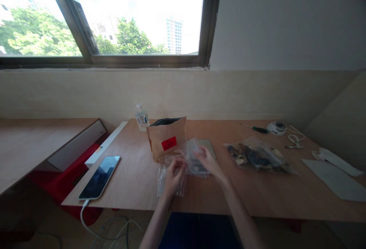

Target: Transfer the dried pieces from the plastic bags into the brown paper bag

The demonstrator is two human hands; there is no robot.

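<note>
A clear plastic bag [190, 154] is stretched between my two hands in front of the kraft paper bag. My left hand [174, 174] pinches its left side, above several flat clear bags [162, 182] lying on the table. On the other side, my right hand [208, 160] grips the bag near its upper right edge; the fingertips are partly blurred. Just behind stands the kraft paper bag [157, 140], upright with its top open and a red label [169, 143] on its front. A flat, pale, round-cornered device [207, 145] lies partly under the plastic and my right hand.
To the right lies a clear bag of dark and tan pieces [254, 155]. Beyond it are a screwdriver [260, 130], a white dome camera [276, 128] and a white cloth [337, 161]. A bottle [142, 118] stands at the back; a cabled phone [100, 176] lies left on the table [134, 180].
</note>
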